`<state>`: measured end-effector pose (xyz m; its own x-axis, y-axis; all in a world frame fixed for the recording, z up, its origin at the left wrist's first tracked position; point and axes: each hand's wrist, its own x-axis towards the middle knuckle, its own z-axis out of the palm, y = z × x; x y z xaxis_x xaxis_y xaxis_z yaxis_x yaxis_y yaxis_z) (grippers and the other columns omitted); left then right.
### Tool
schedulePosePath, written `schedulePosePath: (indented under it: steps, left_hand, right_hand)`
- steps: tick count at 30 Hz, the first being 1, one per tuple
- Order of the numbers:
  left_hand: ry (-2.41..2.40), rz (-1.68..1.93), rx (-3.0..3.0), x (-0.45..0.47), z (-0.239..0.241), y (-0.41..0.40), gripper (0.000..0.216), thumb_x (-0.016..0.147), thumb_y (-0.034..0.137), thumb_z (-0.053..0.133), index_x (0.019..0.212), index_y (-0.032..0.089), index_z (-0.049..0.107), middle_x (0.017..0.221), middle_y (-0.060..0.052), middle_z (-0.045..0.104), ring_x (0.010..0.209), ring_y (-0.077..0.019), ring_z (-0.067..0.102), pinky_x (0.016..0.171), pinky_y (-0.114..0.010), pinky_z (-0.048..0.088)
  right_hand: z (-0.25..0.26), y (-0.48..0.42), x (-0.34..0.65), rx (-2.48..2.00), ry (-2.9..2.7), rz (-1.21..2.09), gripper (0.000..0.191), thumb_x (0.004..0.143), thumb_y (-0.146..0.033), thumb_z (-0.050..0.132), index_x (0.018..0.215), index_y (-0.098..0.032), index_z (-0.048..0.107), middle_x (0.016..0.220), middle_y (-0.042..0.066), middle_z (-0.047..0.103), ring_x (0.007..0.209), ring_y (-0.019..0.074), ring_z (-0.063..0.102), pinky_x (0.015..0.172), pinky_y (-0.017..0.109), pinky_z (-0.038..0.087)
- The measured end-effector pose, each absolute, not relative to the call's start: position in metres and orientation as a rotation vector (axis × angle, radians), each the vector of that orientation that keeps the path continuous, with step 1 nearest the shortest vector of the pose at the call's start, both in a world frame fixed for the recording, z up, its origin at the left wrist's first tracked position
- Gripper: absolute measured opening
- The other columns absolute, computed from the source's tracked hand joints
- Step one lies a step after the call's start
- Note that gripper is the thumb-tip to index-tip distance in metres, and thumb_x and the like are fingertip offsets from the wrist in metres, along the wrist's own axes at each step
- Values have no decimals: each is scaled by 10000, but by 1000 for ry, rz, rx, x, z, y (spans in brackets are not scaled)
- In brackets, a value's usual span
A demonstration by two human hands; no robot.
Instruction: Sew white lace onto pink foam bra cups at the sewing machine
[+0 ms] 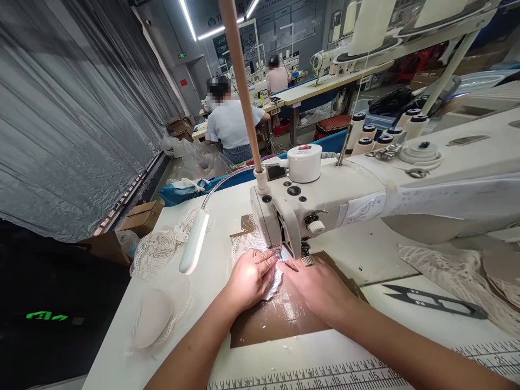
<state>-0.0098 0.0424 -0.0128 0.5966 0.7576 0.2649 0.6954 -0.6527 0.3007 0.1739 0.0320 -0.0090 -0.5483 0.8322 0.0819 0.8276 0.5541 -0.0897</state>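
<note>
Left: a cream lace piece (154,252), then the slim lamp (195,244). Mid-scene: your left hand (251,276), fingers bunched on white lace (273,291) at the presser foot (278,252); can't tell if pinching. Your right hand (320,284), fingers extended beside the foot; grip unclear. Right: dark snips (450,308).

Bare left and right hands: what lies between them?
In the head view: silver metal presser foot at the far end, white lace fabric, then glossy brown sheet nearer the camera.
</note>
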Motion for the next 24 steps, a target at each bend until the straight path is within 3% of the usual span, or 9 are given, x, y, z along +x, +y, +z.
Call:
schedulePosePath:
  steps: [3, 9, 18, 20, 24]
  left_hand:
    - [1247, 566, 2644, -9, -13, 42, 329, 921, 208, 398, 1181, 185, 598, 1199, -118, 615, 957, -214, 573, 829, -382, 468]
    - [1464, 569, 2611, -6, -17, 39, 283, 924, 201, 383, 1076, 179, 620, 1075, -106, 630, 927, -215, 546, 832, -379, 450]
    - [1768, 472, 2489, -12, -15, 32, 349, 873, 255, 458, 1204, 198, 558, 1307, -125, 508, 1230, -342, 400, 977, -574, 336]
    - [1700, 453, 2429, -17, -8, 24, 344, 847, 249, 497, 1179, 213, 584, 1331, -110, 503, 1259, -353, 382, 994, -590, 317]
    - [1131, 414, 2338, -27, 8, -8, 263, 801, 274, 591, 1052, 243, 666, 1251, -57, 587, 1268, -312, 416, 1058, -515, 301]
  right_hand:
    - [-8, 31, 176, -1391, -2688, 94, 496, 676, 19, 465, 1101, -194, 604, 1011, 76, 646, 785, 218, 573, 657, 330, 386]
    - [-13, 29, 181, -1365, -2653, 100, 430, 737, -3, 422, 1064, -197, 623, 932, 63, 638, 726, 201, 538, 628, 325, 336]
    - [-21, 24, 187, -1186, -2570, 103, 300, 792, -24, 408, 888, -192, 637, 802, 40, 574, 712, 182, 485, 640, 302, 324]
    - [-22, 23, 189, -1105, -2537, 157, 283, 835, -57, 383, 835, -183, 636, 772, 41, 558, 715, 179, 482, 644, 293, 341]
    - [-20, 22, 195, -907, -2435, 350, 306, 871, -126, 364, 959, -175, 653, 789, 51, 570, 743, 179, 499, 649, 277, 382]
